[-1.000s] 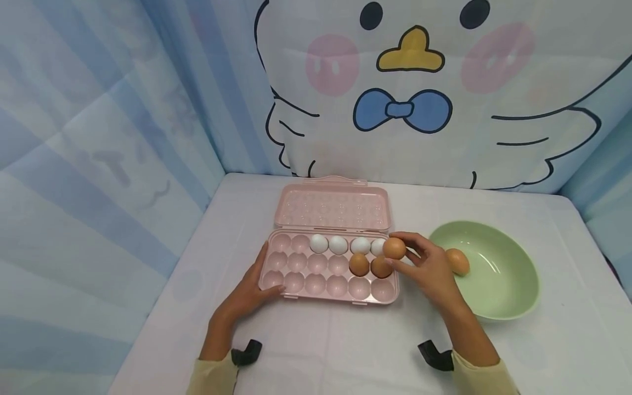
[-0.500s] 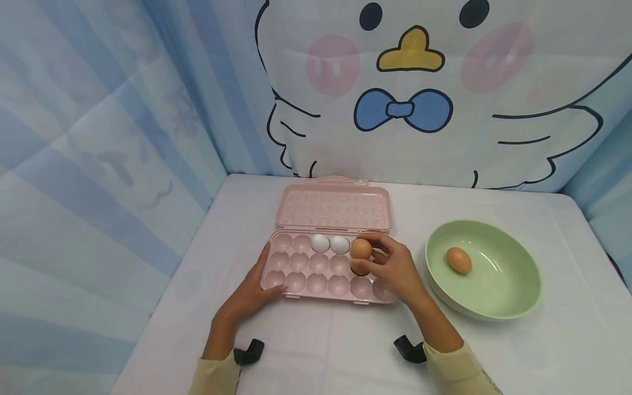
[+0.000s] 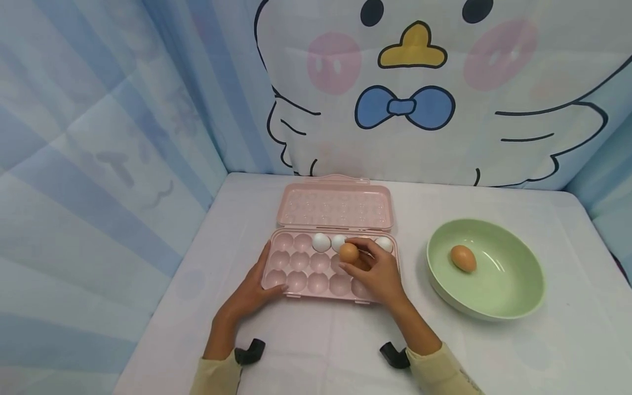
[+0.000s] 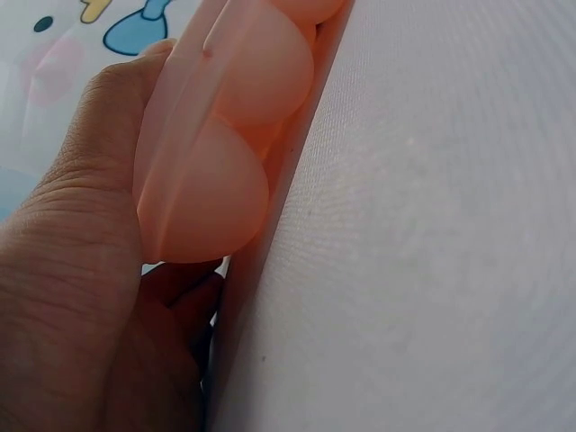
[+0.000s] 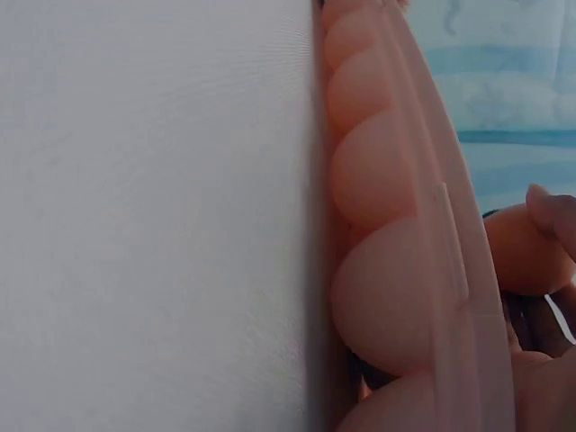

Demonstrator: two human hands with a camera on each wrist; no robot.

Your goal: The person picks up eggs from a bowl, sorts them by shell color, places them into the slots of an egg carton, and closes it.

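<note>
Brown egg (image 3: 348, 252) pinched in right hand (image 3: 376, 274) fingers (image 3: 356, 241) over pink tray (image 3: 296, 270).

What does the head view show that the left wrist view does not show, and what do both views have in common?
Only the head view shows the right hand holding a brown egg over the tray, white eggs in the back row, and a green bowl with another brown egg. Only the left wrist view shows the round undersides of the cups from close by. Both show the left hand touching the pink egg tray on the white table.
</note>
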